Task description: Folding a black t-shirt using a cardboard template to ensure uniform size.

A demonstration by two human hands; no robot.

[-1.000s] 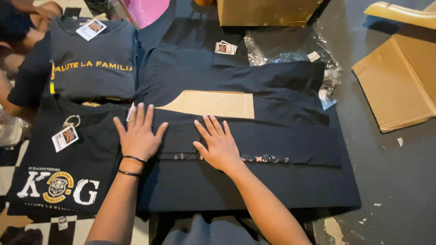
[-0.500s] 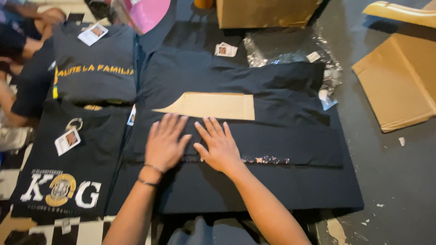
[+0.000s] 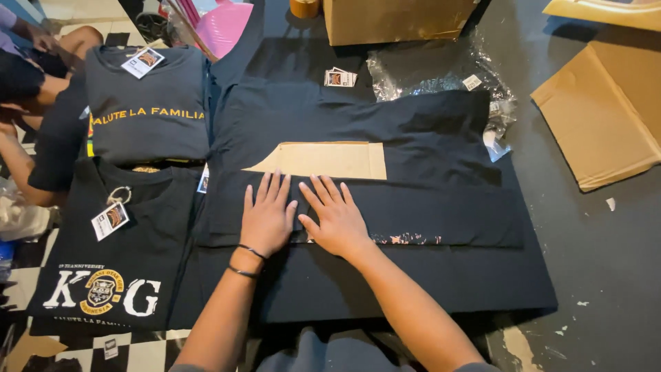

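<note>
While both palms lie flat with fingers spread, the left hand (image 3: pixel 267 217) and right hand (image 3: pixel 339 220) press side by side, thumbs almost touching, on the folded-over band of a black shirt (image 3: pixel 413 207) spread in the middle of the dark floor (image 3: pixel 606 275), gripping nothing. A cardboard sheet (image 3: pixel 330 160) pokes out of the fold just above the fingertips, and two black bands (image 3: pixel 246 260) sit on the left wrist. Folded printed shirts (image 3: pixel 148 110) with paper tags (image 3: pixel 110 219) are stacked just left of it, a plastic bag (image 3: pixel 447 72) and a cardboard box (image 3: pixel 399 19) lie beyond, flat cardboard (image 3: pixel 606 117) to the right, another person's arm (image 3: pixel 21 165) at the far left edge.
</note>
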